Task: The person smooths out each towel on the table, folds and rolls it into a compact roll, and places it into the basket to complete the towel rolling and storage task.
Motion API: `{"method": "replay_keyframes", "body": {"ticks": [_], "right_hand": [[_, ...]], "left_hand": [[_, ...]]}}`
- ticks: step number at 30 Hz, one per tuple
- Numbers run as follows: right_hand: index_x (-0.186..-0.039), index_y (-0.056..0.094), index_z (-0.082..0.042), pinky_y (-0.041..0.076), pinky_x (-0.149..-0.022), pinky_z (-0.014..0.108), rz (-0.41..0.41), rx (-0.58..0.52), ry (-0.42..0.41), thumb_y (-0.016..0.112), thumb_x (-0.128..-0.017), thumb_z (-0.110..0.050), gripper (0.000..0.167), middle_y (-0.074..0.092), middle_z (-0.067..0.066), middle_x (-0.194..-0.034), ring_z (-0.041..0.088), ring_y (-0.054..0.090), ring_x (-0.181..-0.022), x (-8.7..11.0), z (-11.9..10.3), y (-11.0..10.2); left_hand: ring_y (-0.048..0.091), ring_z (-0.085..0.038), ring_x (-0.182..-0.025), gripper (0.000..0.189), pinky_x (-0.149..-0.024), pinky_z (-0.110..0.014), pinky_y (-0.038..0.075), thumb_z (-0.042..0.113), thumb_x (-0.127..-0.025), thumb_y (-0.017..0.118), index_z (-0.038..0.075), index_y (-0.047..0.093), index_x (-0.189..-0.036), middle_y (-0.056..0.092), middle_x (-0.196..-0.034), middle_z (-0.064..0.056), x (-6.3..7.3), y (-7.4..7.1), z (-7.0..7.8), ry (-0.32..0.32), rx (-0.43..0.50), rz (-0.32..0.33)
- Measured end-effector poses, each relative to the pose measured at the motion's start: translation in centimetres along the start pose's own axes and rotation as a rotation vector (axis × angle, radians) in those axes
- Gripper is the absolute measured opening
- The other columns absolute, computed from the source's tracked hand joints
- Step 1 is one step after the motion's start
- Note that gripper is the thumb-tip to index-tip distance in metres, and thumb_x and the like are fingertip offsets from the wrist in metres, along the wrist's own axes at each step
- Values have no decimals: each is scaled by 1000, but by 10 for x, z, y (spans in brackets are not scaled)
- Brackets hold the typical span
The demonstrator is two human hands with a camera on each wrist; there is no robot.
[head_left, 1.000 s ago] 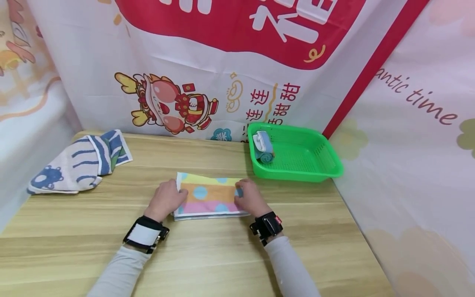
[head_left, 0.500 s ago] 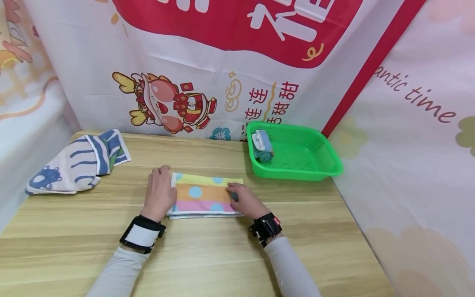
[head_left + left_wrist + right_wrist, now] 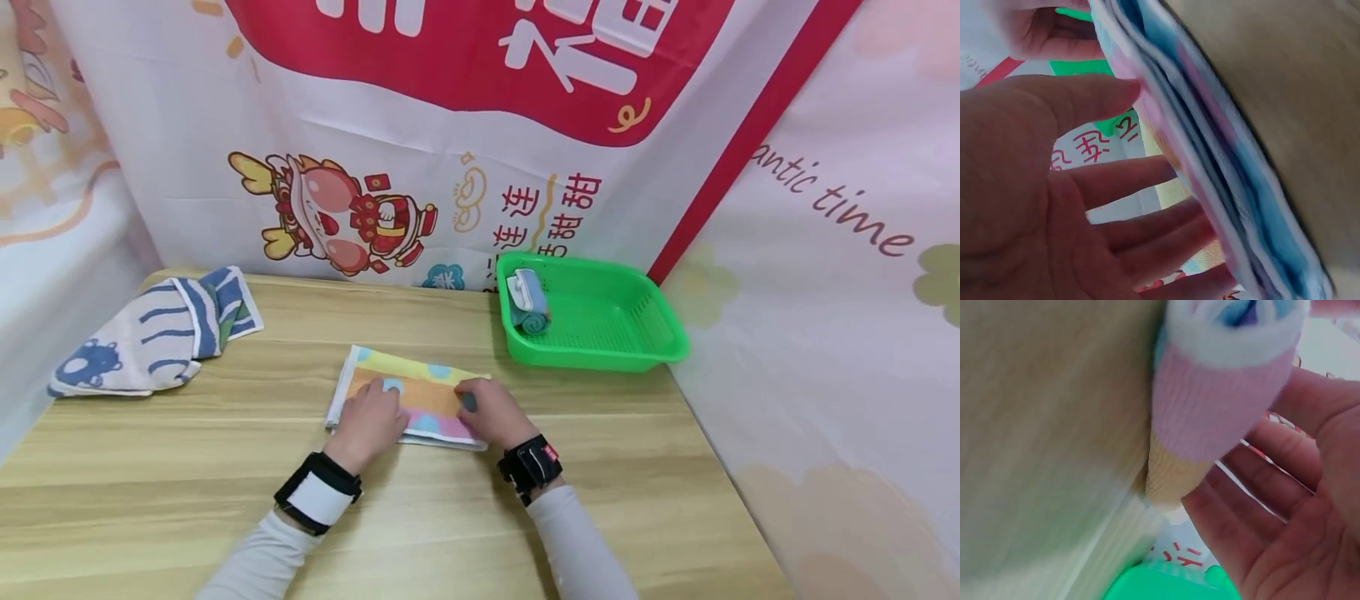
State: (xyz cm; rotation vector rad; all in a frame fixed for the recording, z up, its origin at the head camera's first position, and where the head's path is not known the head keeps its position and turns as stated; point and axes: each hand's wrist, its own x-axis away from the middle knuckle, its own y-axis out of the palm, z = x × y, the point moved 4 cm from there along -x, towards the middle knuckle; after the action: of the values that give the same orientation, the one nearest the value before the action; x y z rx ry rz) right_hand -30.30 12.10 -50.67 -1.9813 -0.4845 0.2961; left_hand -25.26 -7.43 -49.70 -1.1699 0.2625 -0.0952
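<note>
A folded towel (image 3: pixel 431 398) with yellow, orange and pink bands and blue dots lies on the table. My left hand (image 3: pixel 371 421) rests on its left half. In the left wrist view, that hand's spread fingers (image 3: pixel 1141 178) and thumb touch the pink top, beside several stacked white-edged layers. My right hand (image 3: pixel 495 411) is at the towel's right end, thumb and forefinger apart on the top with a blue dot showing between them. Seen from the right wrist, the towel's end (image 3: pixel 1216 406) is a rounded pink and orange fold, with the fingers (image 3: pixel 1225 519) lying against it.
A green plastic basket (image 3: pixel 585 360) stands at the back right, a rolled blue towel (image 3: pixel 529 302) inside at its left end. At the back left lies a crumpled white and blue striped towel (image 3: pixel 153 337). Printed cloth (image 3: pixel 420 125) hangs behind the wooden table (image 3: pixel 420 533).
My left hand went to the towel's left edge, then came right onto its top. The towel shifted a little left and now lies slightly turned. My right hand stayed near the right end.
</note>
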Motion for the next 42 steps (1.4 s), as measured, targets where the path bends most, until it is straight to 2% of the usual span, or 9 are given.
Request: {"method": "replay_keyframes", "body": {"ticks": [9, 13, 16, 20, 25, 29, 33, 38, 42], "right_hand": [[-116, 76, -4, 56, -84, 32, 12, 70, 33, 81, -87, -21, 34, 75, 7, -110, 16, 66, -95, 11, -12, 1], [-90, 80, -5, 44, -59, 24, 59, 111, 15, 86, -82, -25, 23, 66, -1, -75, 11, 53, -66, 14, -21, 0], [-69, 71, -8, 33, -50, 24, 97, 170, 14, 88, -79, -28, 28, 49, -6, -60, 10, 41, -55, 16, -30, 1], [-62, 60, -11, 39, -49, 26, 130, 318, 0, 86, -79, -28, 35, 47, -6, -57, 10, 43, -52, 14, -43, 2], [-69, 65, -10, 50, -53, 31, 139, 464, 3, 84, -79, -27, 27, 58, -2, -61, 15, 58, -56, 11, -53, 4], [-71, 66, -10, 53, -52, 32, 148, 488, 18, 84, -79, -31, 29, 63, 0, -65, 18, 64, -60, 8, -57, 6], [-71, 68, -10, 55, -52, 34, 178, 492, -2, 82, -82, -31, 28, 66, 3, -68, 20, 67, -63, 3, -62, 7], [-69, 68, -10, 55, -50, 33, 192, 525, -28, 76, -85, -22, 21, 65, 2, -65, 19, 67, -61, -2, -66, 9], [-68, 66, -10, 54, -50, 33, 186, 502, -47, 73, -84, -15, 19, 64, 2, -64, 20, 66, -60, -2, -65, 12]], "left_hand": [[62, -40, -102, 36, -86, -53, 54, 30, -99, 63, -6, 69, -103, 66, -107, -23, -15, -1, -5, 80, -71, -108], [53, -48, -124, 45, -104, -60, 45, 31, -102, 59, -7, 64, -126, 59, -133, -27, -24, -1, -10, 119, -76, -184], [43, -53, -135, 49, -110, -65, 37, 27, -102, 60, -5, 57, -137, 51, -145, -27, -30, -1, -13, 147, -82, -206], [41, -54, -137, 46, -114, -65, 33, 17, -100, 63, -6, 55, -138, 50, -146, -29, -37, -1, -13, 199, -50, -185], [51, -47, -128, 34, -116, -58, 33, 5, -94, 67, -8, 62, -125, 59, -132, -28, -42, 2, -9, 300, 1, -101], [59, -40, -115, 23, -106, -52, 46, 2, -91, 68, -6, 69, -113, 66, -117, -22, -40, 0, -4, 339, 68, -44], [64, -23, -86, 9, -79, -40, 56, 5, -92, 68, 0, 74, -98, 69, -90, -8, -32, -6, 7, 293, 209, -126], [50, -8, -57, 14, -53, -25, 44, 5, -88, 69, 11, 70, -76, 57, -64, 5, -17, -9, 22, 268, 266, -264], [48, -8, -60, 12, -54, -24, 42, 4, -78, 75, 11, 65, -77, 56, -67, 4, -3, -8, 29, 288, 214, -225]]}}
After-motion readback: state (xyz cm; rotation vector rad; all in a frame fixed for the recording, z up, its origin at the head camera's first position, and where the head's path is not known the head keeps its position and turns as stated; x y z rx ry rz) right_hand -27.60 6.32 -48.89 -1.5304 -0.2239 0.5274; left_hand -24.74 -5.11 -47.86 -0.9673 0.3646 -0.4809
